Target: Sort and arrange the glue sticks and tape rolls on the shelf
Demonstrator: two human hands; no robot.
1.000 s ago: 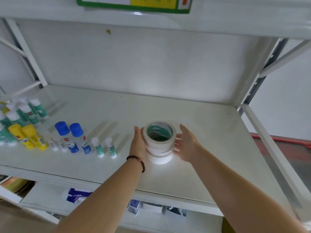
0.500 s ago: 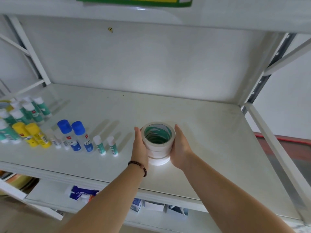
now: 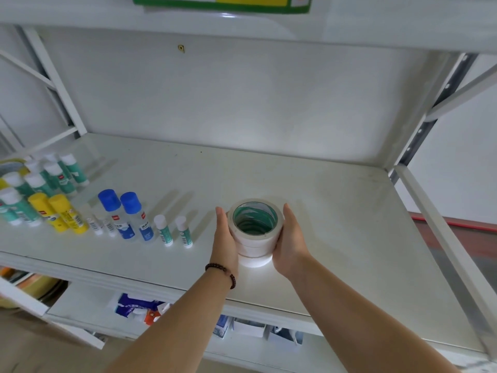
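Note:
A stack of white tape rolls (image 3: 254, 239) with green cores stands upright near the front middle of the white shelf (image 3: 336, 238). My left hand (image 3: 224, 239) presses its left side and my right hand (image 3: 289, 242) presses its right side, so both palms clasp the stack. Left of it stand two small white-capped glue sticks (image 3: 173, 230), two blue-capped glue bottles (image 3: 126, 214), two tiny sticks (image 3: 100, 224), two yellow glue sticks (image 3: 57, 212) and several green-labelled white-capped sticks (image 3: 45, 179).
Part of a yellow tape roll (image 3: 10, 165) shows at the far left edge. The shelf's back panel (image 3: 242, 103) and the right upright post (image 3: 419, 135) bound the space. A lower shelf holds packets and boxes (image 3: 139, 309).
My right hand closed in from a short distance onto the stack's right side. Both hands now clasp the stack, which has stayed in about the same spot.

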